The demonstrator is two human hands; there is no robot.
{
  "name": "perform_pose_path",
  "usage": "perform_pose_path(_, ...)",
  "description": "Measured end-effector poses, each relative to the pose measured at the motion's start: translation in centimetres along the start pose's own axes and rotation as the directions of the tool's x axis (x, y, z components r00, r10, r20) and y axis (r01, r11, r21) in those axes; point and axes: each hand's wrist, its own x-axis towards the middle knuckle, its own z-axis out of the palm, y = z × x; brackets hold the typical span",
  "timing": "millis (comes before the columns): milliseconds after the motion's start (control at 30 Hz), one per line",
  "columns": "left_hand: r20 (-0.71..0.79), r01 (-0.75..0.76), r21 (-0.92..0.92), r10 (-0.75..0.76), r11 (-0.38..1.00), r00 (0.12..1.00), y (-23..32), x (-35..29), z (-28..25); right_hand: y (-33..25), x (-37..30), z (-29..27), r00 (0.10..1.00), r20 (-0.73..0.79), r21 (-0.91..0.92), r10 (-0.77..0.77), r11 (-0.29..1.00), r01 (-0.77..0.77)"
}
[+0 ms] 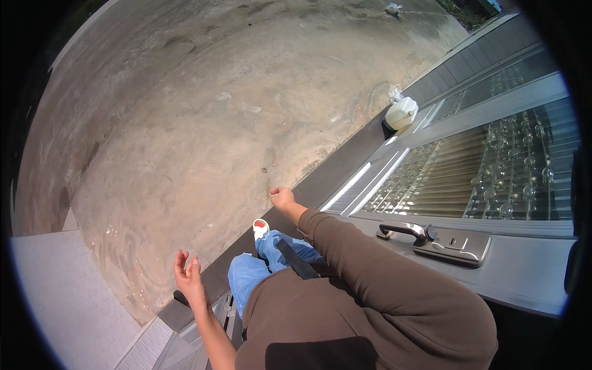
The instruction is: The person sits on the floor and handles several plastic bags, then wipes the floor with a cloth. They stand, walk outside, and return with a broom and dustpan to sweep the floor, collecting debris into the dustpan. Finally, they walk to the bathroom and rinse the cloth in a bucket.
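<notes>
The left hand [190, 280] and right hand [283, 200] have room to pass forward over the concrete ground [185, 148]. On the right, the glazed door [524, 240] blocks sideways reach, its metal handle [453, 245] jutting out near the right sleeve [370, 262]. Farther ahead, a whitish container [402, 113] narrows the door side. A white wall [68, 283] bounds the lower left; jeans-clad legs [248, 275] take up space between the forearms.

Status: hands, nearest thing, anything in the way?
Left hand open, empty. Right hand curled, nothing visible in it. Door handle touched by neither. White jug farther off, clear of both.
</notes>
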Motion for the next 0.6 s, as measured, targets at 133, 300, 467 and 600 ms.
perform_pose_path(133, 0.131, -0.026, 0.047, 0.020, 0.999, 0.991, 3.9, 7.1, 6.6, -4.8, 4.3, -2.4, 0.990, -0.025, 0.036, -0.137, 0.990, 0.138)
perform_pose_path(300, 0.318, -0.113, 0.101, 0.075, 0.988, 0.945, 9.4, 15.6, 16.6, -6.0, 10.7, -6.7, 0.995, -0.077, 0.173, -0.060, 0.982, 0.073)
perform_pose_path(467, 0.445, -0.169, 0.076, 0.118, 0.983, 0.888, 16.4, 23.6, 29.1, -1.7, 18.0, -14.6, 0.957, -0.223, 0.191, 0.183, 0.971, -0.141)
perform_pose_path(600, 0.570, -0.193, 0.063, 0.123, 0.979, 0.812, 19.8, 31.5, 40.4, 0.9, 21.7, -22.1, 0.886, -0.355, 0.287, 0.298, 0.937, -0.200)
